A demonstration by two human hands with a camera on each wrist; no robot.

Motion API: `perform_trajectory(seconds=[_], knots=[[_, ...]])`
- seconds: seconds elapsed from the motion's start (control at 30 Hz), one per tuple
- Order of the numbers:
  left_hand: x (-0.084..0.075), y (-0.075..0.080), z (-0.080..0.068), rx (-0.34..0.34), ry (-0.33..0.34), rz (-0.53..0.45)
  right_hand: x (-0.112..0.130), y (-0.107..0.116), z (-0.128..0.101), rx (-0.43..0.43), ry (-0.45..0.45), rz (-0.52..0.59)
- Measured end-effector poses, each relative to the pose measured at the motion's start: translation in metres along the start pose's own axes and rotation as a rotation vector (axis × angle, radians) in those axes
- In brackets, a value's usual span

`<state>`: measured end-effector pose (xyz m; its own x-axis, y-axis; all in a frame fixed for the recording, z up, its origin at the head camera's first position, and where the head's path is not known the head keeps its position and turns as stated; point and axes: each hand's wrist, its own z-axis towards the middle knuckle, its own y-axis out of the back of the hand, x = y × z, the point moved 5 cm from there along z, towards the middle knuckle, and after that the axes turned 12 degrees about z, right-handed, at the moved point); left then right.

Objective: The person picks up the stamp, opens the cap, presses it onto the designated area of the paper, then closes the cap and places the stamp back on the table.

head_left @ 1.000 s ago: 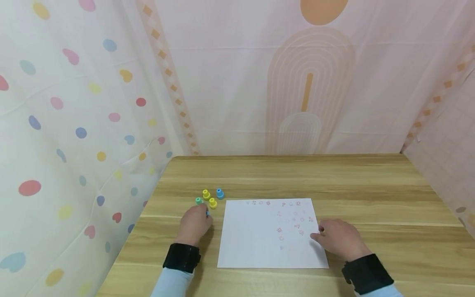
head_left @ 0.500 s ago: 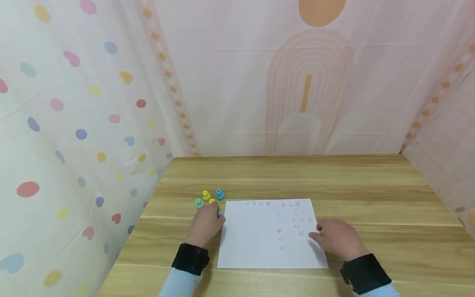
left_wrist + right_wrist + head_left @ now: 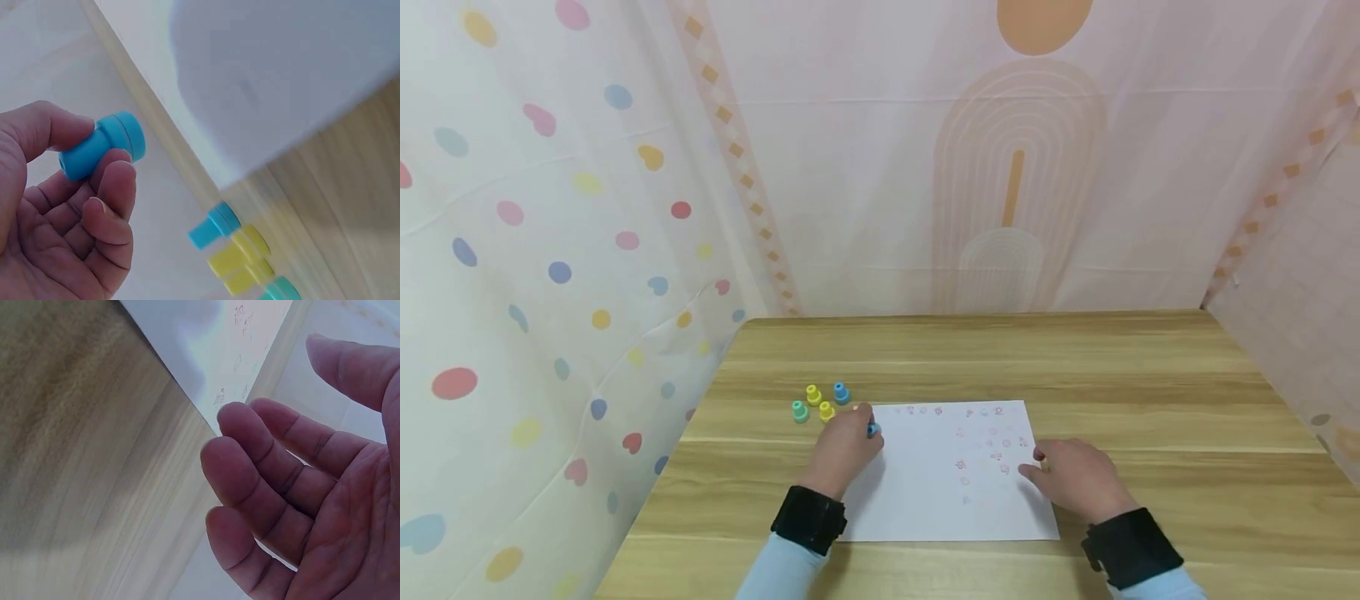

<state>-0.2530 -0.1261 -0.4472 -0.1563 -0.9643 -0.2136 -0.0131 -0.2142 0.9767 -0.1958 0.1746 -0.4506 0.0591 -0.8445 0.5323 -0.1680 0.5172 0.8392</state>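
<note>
My left hand (image 3: 846,454) pinches a small blue toy stamp (image 3: 103,147) between thumb and fingers, its wide end pointing away from the palm in the left wrist view. This hand hangs over the left edge of a white paper sheet (image 3: 925,508), casting a shadow on it. Small stamped prints (image 3: 996,456) in red and faint purple are spread over the sheet's top and right side. Over the right edge of the paper hovers my right hand (image 3: 1082,479), holding nothing; in the right wrist view its fingers (image 3: 231,472) are loosely bent with the thumb apart.
Behind and left of my left hand stand several more stamps: a green one (image 3: 801,412), two yellow ones (image 3: 814,395) and a blue one (image 3: 842,393). All are on a wooden table (image 3: 1120,367). A patterned curtain (image 3: 865,208) hangs around the table's back and sides.
My left hand has moved right with the blue stamp, from beside the other stamps to over the paper's left edge. The right hand has stayed nearly still.
</note>
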Motion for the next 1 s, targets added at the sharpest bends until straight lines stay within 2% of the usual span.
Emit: perform_trajectory(seconds=[0.33, 0.53, 0.67, 1.0], knots=[[-0.032, -0.010, 0.000, 0.019, -0.050, -0.046, 0.002, -0.001, 0.002, -0.020, -0.003, 0.018], [-0.051, -0.010, -0.003, 0.000, -0.102, -0.051, 0.003, -0.003, 0.003, -0.035, 0.016, 0.022], [-0.061, -0.014, -0.002, -0.020, -0.127, -0.035, 0.005, -0.004, 0.004, -0.041, 0.021, 0.041], [-0.080, -0.023, -0.003, -0.046, -0.188, -0.108, 0.007, -0.010, 0.009, -0.084, 0.022, 0.105]])
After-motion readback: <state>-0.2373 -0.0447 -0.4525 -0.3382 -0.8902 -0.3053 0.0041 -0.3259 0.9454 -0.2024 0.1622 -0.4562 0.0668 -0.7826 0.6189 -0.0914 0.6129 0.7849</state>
